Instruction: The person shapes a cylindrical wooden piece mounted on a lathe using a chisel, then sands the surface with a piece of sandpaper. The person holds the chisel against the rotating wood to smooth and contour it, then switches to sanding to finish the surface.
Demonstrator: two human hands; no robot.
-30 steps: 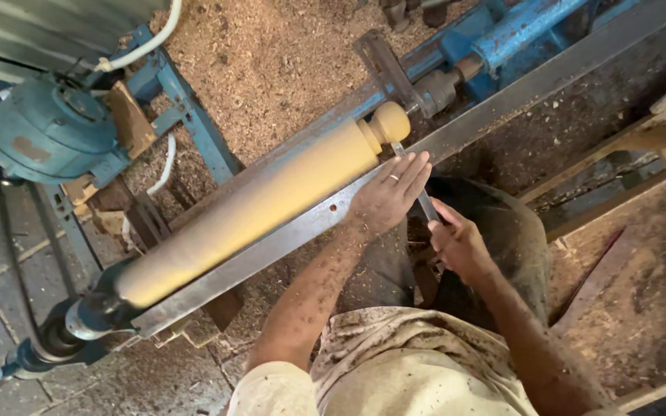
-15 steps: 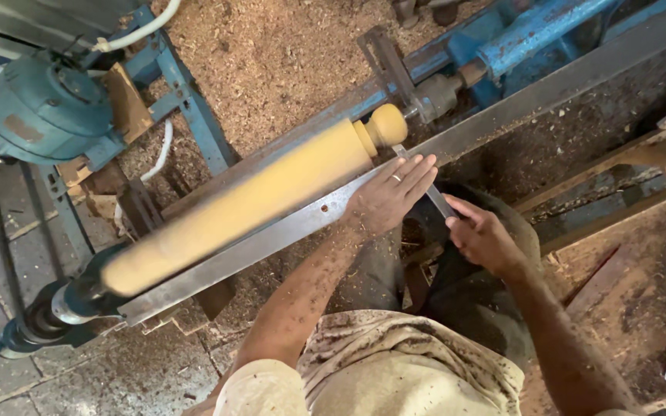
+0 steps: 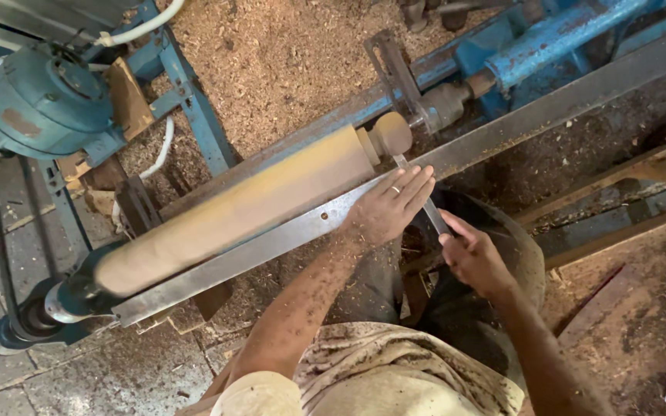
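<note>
My chisel crosses the steel tool rest, its tip touching the neck of the pale wooden cylinder beyond that rest. My left hand presses flat over blade and rest; my right hand grips the handle nearer me. Sawdust lies beyond the rest.

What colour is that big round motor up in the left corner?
The motor is a dusty blue-green with a rusty patch, seen best in the head view.

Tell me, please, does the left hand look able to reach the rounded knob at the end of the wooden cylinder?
Probably yes: the left hand lies on the flat metal tool rest, its fingertips just below the rounded knob, and only the chisel blade stands between.
</note>
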